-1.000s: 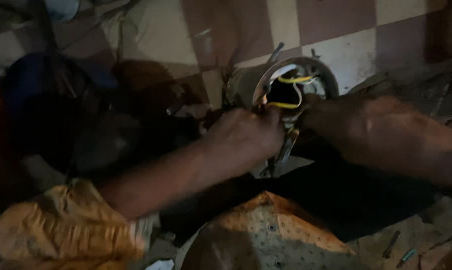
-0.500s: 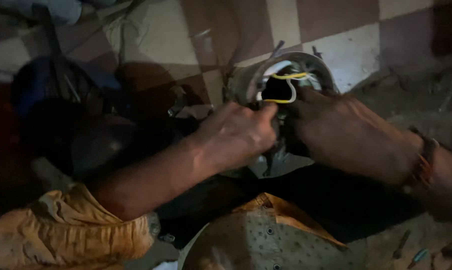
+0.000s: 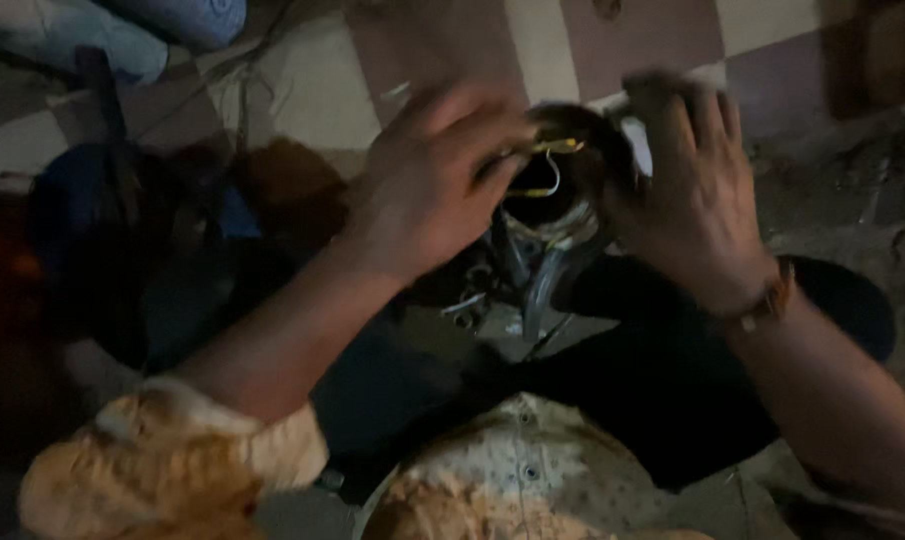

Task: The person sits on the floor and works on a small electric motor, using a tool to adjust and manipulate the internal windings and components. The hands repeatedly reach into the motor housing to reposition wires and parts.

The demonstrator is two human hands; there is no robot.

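The checkered floor (image 3: pixel 302 95) is carrying everything, the person sitting low over it. A round metal housing (image 3: pixel 572 215) is being steadied between both hands so its open mouth is facing up. The right hand (image 3: pixel 697 195) is clasping its rim; the left hand (image 3: pixel 432 185) is apparently pinching the yellow wires (image 3: pixel 552 148) inside, though blur is hiding the fingertips.

A round metal housing (image 3: pixel 562 190) was held off the checkered floor between both hands, its dark open mouth facing up toward the camera. Yellow wires (image 3: pixel 544 168) curled across that opening, with a pale one beside them. A grey curved bracket (image 3: pixel 550 285) hung from its underside. Blur hid finer detail.
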